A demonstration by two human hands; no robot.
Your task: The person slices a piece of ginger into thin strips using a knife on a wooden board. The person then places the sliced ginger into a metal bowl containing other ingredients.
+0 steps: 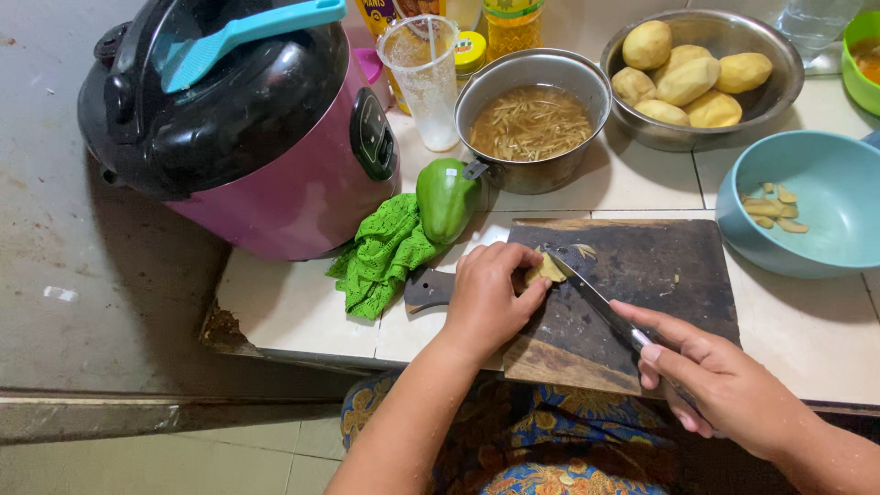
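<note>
My left hand [490, 295] presses a pale yellow potato piece [547, 269] down on the dark wooden cutting board [660, 275]. My right hand [720, 380] grips a knife [596, 298] by its handle. The blade runs up and left, and its tip rests against the potato piece beside my left fingers. A few small cut bits lie on the board near the blade tip.
A pink and black rice cooker [247, 128] with a blue scoop stands at the left. A green pepper [446, 197] lies on a green cloth [385, 257]. Behind are a pot of cut strips in water [532, 124], a metal bowl of peeled potatoes [697, 73], a blue bowl [816, 202] and a plastic cup [423, 78].
</note>
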